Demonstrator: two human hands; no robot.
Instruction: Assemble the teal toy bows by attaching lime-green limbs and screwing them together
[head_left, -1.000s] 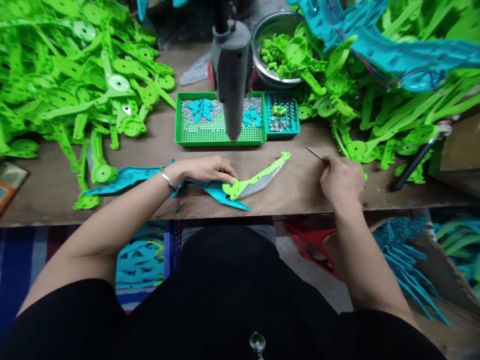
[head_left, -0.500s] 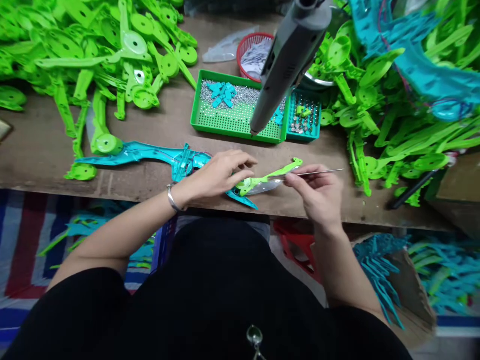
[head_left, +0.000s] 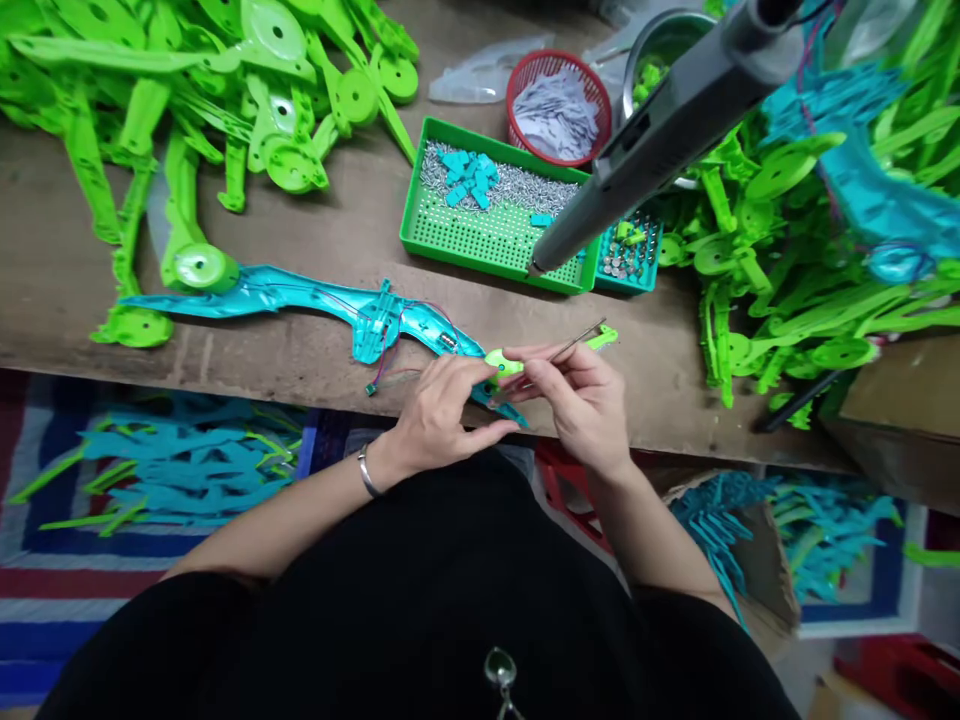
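Observation:
My left hand (head_left: pixel 450 410) is closed around the right end of a long blue plastic shell (head_left: pixel 281 290), its thumb on the near side and fingertips by a lime-green lever-like piece (head_left: pixel 602 338). The green piece lies on that end, its middle hidden behind my right hand (head_left: pixel 585 405). In my right hand's pinch is a thin metal tool (head_left: pixel 592 327), perhaps tweezers; its working end is close to the green piece's round head. Thin wires with a small connector (head_left: pixel 371 388) hang from the shell's middle.
A grey powered screwdriver (head_left: pixel 637 160) hangs over a green tray (head_left: pixel 480 250) of screws and small blue pieces. Behind are a red basket (head_left: pixel 517 110) and a metal bowl (head_left: pixel 637 45). Lime-green parts (head_left: pixel 202 85) heap at left and right. A cardboard box (head_left: pixel 892 400) stands right.
My left hand has shifted nearer and closed on the shell's end. My right hand has moved left with the metal tool, now tilted up, to the green piece's head. The view has shifted.

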